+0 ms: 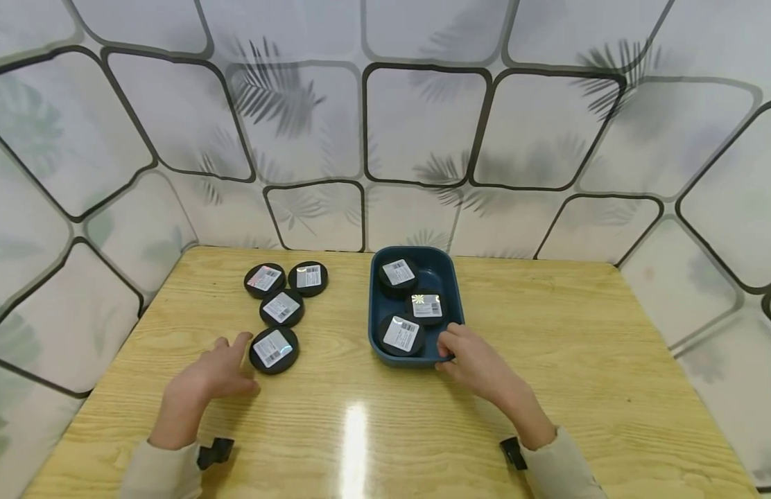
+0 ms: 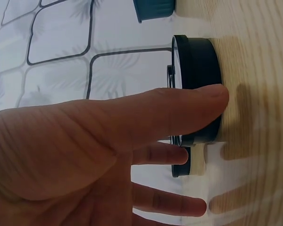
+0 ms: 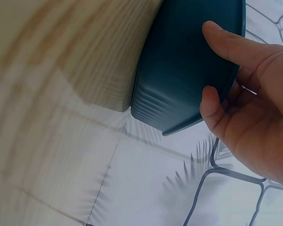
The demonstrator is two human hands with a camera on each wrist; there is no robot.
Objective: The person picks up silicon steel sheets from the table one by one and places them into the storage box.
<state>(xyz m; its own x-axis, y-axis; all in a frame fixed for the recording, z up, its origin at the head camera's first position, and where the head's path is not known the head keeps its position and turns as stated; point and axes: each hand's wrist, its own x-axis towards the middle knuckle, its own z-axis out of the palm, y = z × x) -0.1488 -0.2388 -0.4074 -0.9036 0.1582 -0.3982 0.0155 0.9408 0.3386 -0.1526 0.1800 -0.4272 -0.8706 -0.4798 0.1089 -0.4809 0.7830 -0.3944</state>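
Note:
My right hand [image 1: 475, 360] holds the near right corner of a dark blue plastic bin [image 1: 453, 277]. In the right wrist view the thumb lies on the outside of the bin [image 3: 179, 70], with other fingers at the rim. Three round black containers with white labels lie inside, the nearest one [image 1: 401, 335] close to the front wall. At the left, my left hand [image 1: 213, 374] reaches with spread fingers around the left side of the nearest loose round black container [image 1: 274, 350]. Its extended thumb overlaps that container [image 2: 198, 61] in the left wrist view.
Behind that container, several more labelled black ones lie on the wooden table [image 1: 323, 430], among them a middle one [image 1: 282, 307], a left one [image 1: 264, 280] and a right one [image 1: 308, 278]. A patterned wall covering [image 1: 423, 125] rises at the table's back edge.

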